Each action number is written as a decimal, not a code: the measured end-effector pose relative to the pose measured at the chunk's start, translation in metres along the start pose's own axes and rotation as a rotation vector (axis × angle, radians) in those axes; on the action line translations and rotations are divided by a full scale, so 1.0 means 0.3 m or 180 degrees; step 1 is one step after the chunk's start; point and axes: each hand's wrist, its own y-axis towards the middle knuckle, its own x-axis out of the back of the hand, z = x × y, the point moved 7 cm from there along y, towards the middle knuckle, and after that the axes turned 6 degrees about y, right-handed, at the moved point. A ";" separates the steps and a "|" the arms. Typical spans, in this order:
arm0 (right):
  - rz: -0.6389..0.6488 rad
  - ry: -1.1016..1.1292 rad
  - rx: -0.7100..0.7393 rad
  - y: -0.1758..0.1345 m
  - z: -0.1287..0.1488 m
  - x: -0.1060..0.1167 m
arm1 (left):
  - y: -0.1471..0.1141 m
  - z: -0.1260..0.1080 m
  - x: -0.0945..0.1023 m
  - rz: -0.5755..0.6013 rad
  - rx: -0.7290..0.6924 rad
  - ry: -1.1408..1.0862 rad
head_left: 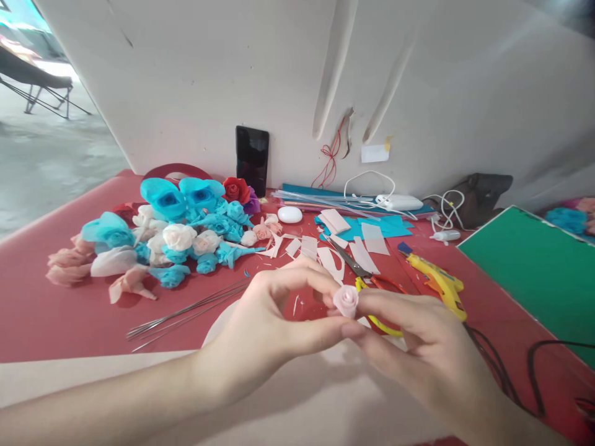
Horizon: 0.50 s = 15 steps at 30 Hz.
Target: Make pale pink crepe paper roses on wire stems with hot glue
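Between the fingertips of both hands is a small pale pink fabric or paper rose point(346, 300), its spiral centre facing up. My left hand point(274, 316) pinches it from the left, thumb below and fingers behind. From the right, my right hand point(418, 334) grips it with thumb and index finger, and the two thumb tips meet beneath it. Just behind the hands lie scissors point(351, 257) with red handles, pale cut pieces point(362, 253) and yellow-handled pliers point(385, 327), partly hidden by my right hand.
Many blue, white and pink handmade flowers point(179, 238) are heaped at the left, with thin metal wires point(186, 316) in front. A yellow glue gun point(439, 282) and a green board point(534, 272) lie right. A phone point(252, 160) leans against the wall; white cables point(449, 207) trail at the back.
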 end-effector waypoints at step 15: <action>0.0172 0.0037 0.1076 0.020 0.013 -0.003 | -0.034 -0.206 0.010 -0.0356 -0.2339 0.1966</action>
